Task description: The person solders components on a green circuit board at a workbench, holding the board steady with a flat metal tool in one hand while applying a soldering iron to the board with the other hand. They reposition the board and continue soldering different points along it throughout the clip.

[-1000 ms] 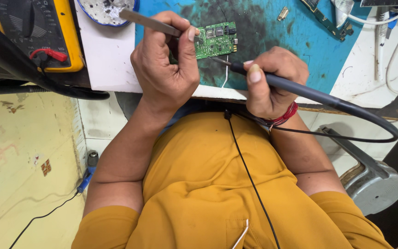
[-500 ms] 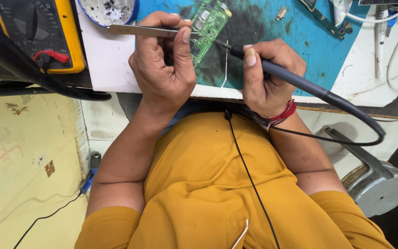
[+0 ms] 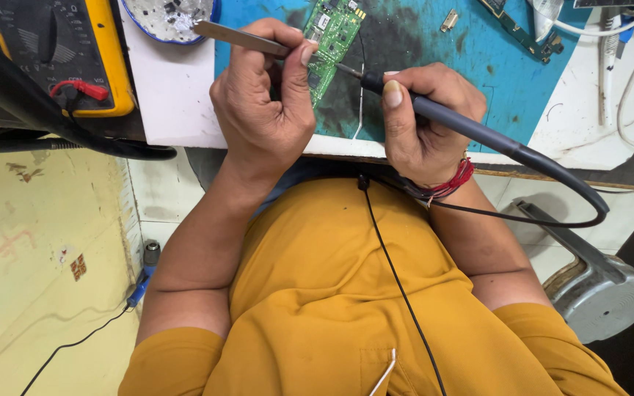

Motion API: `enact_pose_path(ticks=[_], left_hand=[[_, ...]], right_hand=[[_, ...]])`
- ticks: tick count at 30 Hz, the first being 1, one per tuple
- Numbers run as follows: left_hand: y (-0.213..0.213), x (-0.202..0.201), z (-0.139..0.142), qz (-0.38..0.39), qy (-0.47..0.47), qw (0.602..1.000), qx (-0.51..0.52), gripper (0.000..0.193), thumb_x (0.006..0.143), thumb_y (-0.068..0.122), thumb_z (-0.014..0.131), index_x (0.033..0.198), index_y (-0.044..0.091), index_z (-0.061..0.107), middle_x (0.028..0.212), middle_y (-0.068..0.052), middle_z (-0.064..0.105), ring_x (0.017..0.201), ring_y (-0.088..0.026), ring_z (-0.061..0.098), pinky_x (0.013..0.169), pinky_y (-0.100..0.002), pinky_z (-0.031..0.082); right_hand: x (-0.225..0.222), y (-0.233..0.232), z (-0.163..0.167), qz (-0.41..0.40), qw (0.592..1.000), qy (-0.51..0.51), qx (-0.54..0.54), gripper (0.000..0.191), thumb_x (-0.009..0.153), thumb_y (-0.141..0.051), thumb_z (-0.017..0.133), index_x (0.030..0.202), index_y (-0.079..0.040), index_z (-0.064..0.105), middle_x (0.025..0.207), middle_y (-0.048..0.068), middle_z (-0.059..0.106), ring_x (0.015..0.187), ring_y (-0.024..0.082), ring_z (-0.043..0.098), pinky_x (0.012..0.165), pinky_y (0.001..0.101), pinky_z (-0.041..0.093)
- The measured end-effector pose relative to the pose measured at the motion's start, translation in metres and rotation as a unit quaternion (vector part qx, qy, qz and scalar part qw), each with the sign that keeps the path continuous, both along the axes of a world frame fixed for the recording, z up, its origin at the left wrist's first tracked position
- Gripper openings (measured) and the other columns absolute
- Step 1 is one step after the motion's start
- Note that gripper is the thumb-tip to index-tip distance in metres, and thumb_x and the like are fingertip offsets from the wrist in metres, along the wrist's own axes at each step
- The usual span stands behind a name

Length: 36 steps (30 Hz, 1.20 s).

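Since a moment ago the green circuit board [image 3: 332, 37] has tilted up more on its edge and slid a bit toward the far edge of the blue mat [image 3: 434, 81], and both hands crept that way with it. Left hand [image 3: 262, 110] is curled tight around a pair of metal tweezers [image 3: 240, 38], whose tips meet the board's near edge. Right hand [image 3: 423, 121] is wrapped in a pen grip around a dark soldering iron [image 3: 442, 117], thumb on top, with the tip [image 3: 346, 70] touching the board just beside the tweezers. The iron's thick cable [image 3: 574, 187] loops off past the mat's right edge. A yellow multimeter [image 3: 60, 51] sits at the worktop's left edge, with a round dish of small parts [image 3: 170, 16] between it and the mat. A red thread band [image 3: 453, 180] circles the right wrist.
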<state>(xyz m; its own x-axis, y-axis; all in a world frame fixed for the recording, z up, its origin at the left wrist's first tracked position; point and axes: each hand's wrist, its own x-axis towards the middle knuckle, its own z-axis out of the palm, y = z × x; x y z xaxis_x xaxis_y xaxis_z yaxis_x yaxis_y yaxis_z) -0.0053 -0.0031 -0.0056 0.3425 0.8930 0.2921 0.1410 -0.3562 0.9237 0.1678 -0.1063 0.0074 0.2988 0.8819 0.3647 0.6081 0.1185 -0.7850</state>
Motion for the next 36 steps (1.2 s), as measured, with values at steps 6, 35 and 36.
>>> enact_pose_path(ticks=[6, 35, 36], left_hand=[[0.0006, 0.0003, 0.0019, 0.003, 0.012, 1.0, 0.015, 0.01, 0.113, 0.003, 0.068, 0.118, 0.003, 0.059, 0.087, -0.003, 0.065, 0.067, -0.007, 0.063, 0.06, -0.022, 0.05], [0.0021, 0.0004, 0.0034, -0.003, 0.013, 1.0, 0.023, 0.009, 0.112, 0.003, 0.068, 0.115, 0.002, 0.059, 0.091, -0.004, 0.066, 0.07, -0.008, 0.066, 0.063, -0.023, 0.053], [0.002, 0.0002, 0.0034, -0.003, 0.011, 1.0, 0.023, 0.009, 0.113, 0.003, 0.068, 0.115, 0.002, 0.059, 0.091, -0.004, 0.066, 0.07, -0.008, 0.066, 0.063, -0.023, 0.053]], right_hand=[[0.0013, 0.0002, 0.0001, 0.013, 1.0, 0.0, -0.007, 0.008, 0.108, -0.004, 0.07, 0.102, -0.001, 0.065, 0.087, 0.01, 0.068, 0.068, 0.02, 0.064, 0.063, 0.0292, 0.046], [0.0016, 0.0025, 0.0018, 0.037, 0.999, -0.021, 0.014, 0.009, 0.106, -0.001, 0.07, 0.101, -0.001, 0.062, 0.094, 0.012, 0.072, 0.071, 0.023, 0.068, 0.065, 0.0312, 0.051], [0.0015, 0.0027, 0.0016, 0.037, 0.999, -0.021, 0.013, 0.009, 0.106, -0.001, 0.07, 0.101, 0.0, 0.062, 0.093, 0.012, 0.072, 0.07, 0.023, 0.068, 0.065, 0.0314, 0.051]])
